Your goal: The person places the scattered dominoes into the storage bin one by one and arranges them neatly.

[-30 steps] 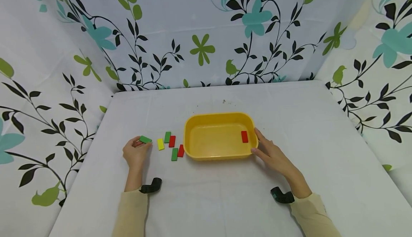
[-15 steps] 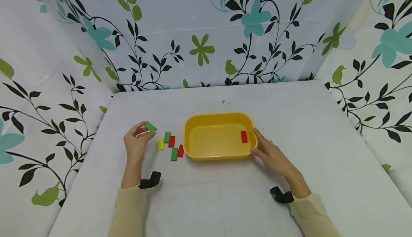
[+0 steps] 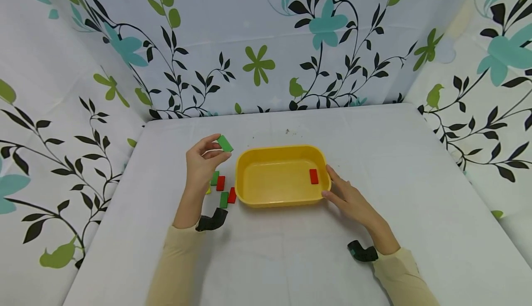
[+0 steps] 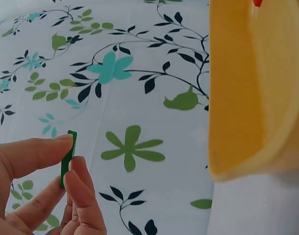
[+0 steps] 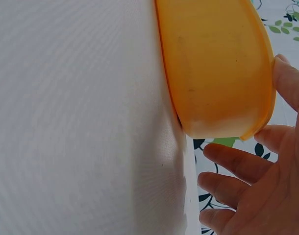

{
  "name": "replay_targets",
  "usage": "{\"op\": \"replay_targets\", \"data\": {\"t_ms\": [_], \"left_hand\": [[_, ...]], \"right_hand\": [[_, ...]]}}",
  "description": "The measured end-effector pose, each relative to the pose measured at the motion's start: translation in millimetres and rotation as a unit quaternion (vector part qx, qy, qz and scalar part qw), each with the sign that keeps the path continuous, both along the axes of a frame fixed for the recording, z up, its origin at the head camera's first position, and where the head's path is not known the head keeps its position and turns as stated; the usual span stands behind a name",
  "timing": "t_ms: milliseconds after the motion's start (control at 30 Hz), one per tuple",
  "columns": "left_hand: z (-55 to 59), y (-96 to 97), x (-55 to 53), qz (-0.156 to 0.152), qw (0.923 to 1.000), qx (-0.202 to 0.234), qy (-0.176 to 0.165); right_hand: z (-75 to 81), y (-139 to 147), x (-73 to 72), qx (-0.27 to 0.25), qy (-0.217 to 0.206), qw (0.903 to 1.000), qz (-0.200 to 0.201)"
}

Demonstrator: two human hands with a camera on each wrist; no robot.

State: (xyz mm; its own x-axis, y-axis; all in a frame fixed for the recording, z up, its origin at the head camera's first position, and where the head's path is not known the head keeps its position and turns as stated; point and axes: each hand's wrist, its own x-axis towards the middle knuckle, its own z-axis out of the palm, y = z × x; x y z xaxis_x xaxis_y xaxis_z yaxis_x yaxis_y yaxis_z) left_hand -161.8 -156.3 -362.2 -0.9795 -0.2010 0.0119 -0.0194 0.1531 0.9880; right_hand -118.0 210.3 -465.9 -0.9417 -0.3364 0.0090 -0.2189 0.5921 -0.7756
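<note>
Between thumb and fingers, my left hand [image 3: 201, 162] pinches a small green rectangular block [image 3: 225, 143], raised above the table to the left of the yellow tray [image 3: 282, 200]. In the left wrist view that green block [image 4: 67, 161] appears edge-on, with the tray's wall [image 4: 237, 98] to its right. My right hand [image 3: 353, 200] touches the tray's right end. Its fingers are spread and mostly straight in the right wrist view, thumb and index fingertip right at the rim [image 5: 267, 88]. One red block [image 3: 313, 176] lies inside the tray, near its right end.
Left of the tray lie two red blocks [image 3: 220, 183] and two green blocks [image 3: 224, 199]. A yellow block [image 3: 208, 190] is partly hidden behind the left wrist. White cloth covers the table [image 3: 291, 260]; a leaf-patterned curtain [image 3: 266, 33] hangs behind and at both sides.
My left hand has lifted the green block and carried it up, away from me and right, closer to the tray's far left corner. My right hand stays at the tray's right end.
</note>
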Motion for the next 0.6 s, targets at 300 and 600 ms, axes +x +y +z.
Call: {"op": "replay_targets", "data": {"t_ms": [300,600], "left_hand": [[-1.8,48.8,-7.5,-0.085,0.9963,-0.004,-0.013],[-22.6,96.7,-19.5,-0.137,0.9847,-0.064,-0.087]], "right_hand": [[0.8,0.7,0.6,0.002,0.001,1.0000,0.000],[-0.6,1.2,0.0,0.002,0.000,1.0000,-0.001]]}}
